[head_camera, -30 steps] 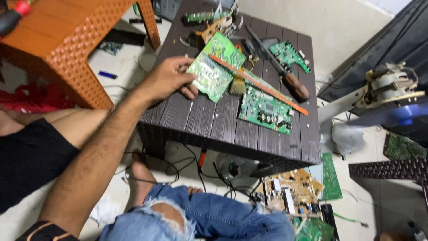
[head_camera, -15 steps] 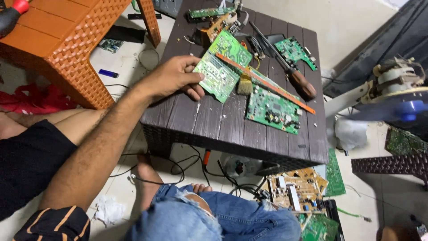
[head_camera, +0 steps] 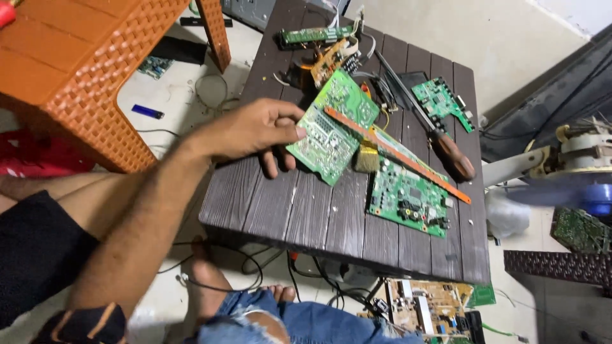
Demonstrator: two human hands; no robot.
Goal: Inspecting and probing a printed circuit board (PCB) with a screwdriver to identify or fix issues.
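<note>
Green rectangular circuit board [head_camera: 331,127] is pinched at its left edge by the left hand [head_camera: 255,130], thumb on top and fingers curled beneath, near the middle of the dark wood-grain plastic table [head_camera: 299,210]. Since a second ago it has been tilted up slightly, suggesting lifting. Bare tabletop is left toward the near edge; an orange strip [head_camera: 401,156] crosses its right corner. The right hand is out of view.
</note>
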